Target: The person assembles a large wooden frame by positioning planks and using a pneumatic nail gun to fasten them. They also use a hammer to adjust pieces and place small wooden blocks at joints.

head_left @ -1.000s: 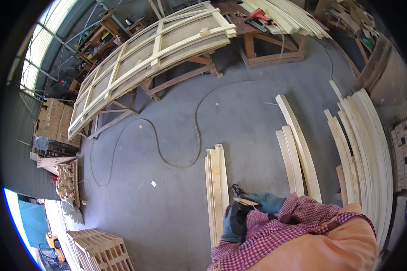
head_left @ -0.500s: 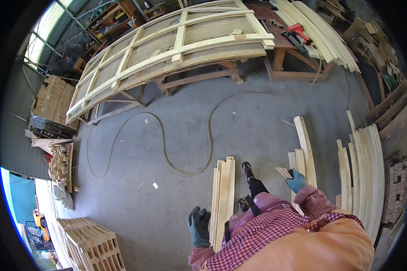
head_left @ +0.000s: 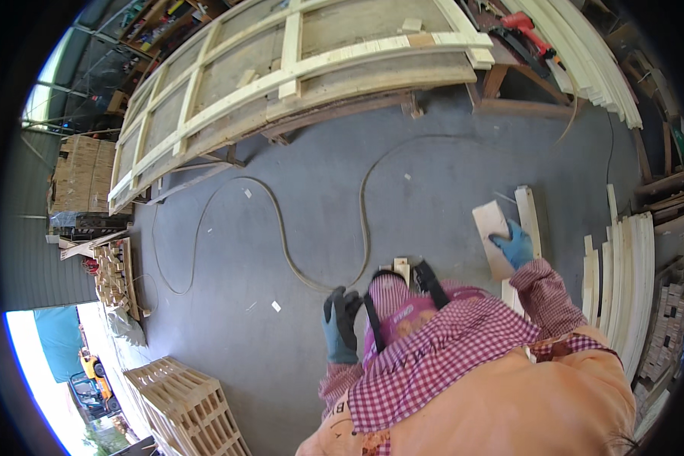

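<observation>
My right hand (head_left: 514,247), in a blue work glove, grips a short flat wooden board (head_left: 489,228) by its right side, the broad face showing. Beyond that hand a longer pale plank (head_left: 529,216) lies on the floor, partly hidden by the board and my arm. My left hand (head_left: 340,323), in a blue and dark glove, hangs over the floor at my left side. Its fingers are loosely bent and apart from the thumb, holding nothing. Just ahead of my body, the ends of some wooden planks (head_left: 401,267) show; the remainder is hidden beneath me.
Ahead, a wooden lattice frame (head_left: 291,45) lies on a long worktable (head_left: 334,96). A red and black power tool (head_left: 523,29) rests on the bench beside stacked planks (head_left: 585,61). A hose (head_left: 280,239) snakes over the floor. More planks (head_left: 632,266) stand right, pallets (head_left: 182,403) lower left.
My right hand has moved forward with the short board, which now shows its broad face. My body has moved forward over the nearer planks, and the worktable appears closer. The left hand stays empty.
</observation>
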{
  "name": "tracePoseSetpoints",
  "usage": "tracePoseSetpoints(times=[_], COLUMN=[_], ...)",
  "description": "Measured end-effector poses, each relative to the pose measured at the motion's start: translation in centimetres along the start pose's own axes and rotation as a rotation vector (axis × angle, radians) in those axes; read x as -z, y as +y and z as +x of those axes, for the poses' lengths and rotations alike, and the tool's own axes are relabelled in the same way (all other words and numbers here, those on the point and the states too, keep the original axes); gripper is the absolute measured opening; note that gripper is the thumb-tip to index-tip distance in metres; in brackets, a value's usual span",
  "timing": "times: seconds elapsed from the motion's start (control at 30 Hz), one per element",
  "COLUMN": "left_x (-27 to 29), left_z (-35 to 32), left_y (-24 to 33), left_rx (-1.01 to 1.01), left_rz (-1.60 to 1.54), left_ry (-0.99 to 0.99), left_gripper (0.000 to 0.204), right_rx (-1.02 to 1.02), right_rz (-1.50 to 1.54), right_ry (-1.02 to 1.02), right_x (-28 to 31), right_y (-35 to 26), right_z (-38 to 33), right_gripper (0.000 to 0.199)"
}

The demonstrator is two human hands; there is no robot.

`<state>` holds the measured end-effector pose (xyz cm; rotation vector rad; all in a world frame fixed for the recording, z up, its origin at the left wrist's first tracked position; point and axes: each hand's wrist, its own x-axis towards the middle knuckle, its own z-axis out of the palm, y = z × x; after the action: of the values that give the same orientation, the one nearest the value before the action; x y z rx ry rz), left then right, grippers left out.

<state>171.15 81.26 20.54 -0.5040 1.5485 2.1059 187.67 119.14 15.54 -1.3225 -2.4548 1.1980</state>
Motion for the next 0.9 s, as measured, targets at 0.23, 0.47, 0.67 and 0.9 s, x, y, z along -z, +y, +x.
tracePoseSetpoints(times=[0.23, 0.47, 0.67, 0.9], left_x=[-7.1, -19.1, -37.1, -48.8], left_z=[9.6, 23.8, 31.8, 42.1], left_y=[2.5, 5.2, 7.9, 5.4], left_rx=[0.168, -0.092, -0.578, -0.251], left_rz=[0.135, 0.479, 1.071, 0.896], left_ry=[-0.106, -0.421, -0.722, -0.765], left_gripper=[0.042, 0.042, 0.044, 0.031], right_rx=[-0.281, 0.027, 0.34, 0.192], right_rz=[0.285, -0.014, -0.538, -0.415], right_ry=[0.077, -0.007, -0.505, -0.195], right_x=[0.5, 2.3, 4.5, 9.3], right_y=[-1.4, -9.6, -23.2, -19.4], right_z=[7.6, 20.5, 33.3, 46.4], right_gripper=[0.037, 0.037, 0.051, 0.044])
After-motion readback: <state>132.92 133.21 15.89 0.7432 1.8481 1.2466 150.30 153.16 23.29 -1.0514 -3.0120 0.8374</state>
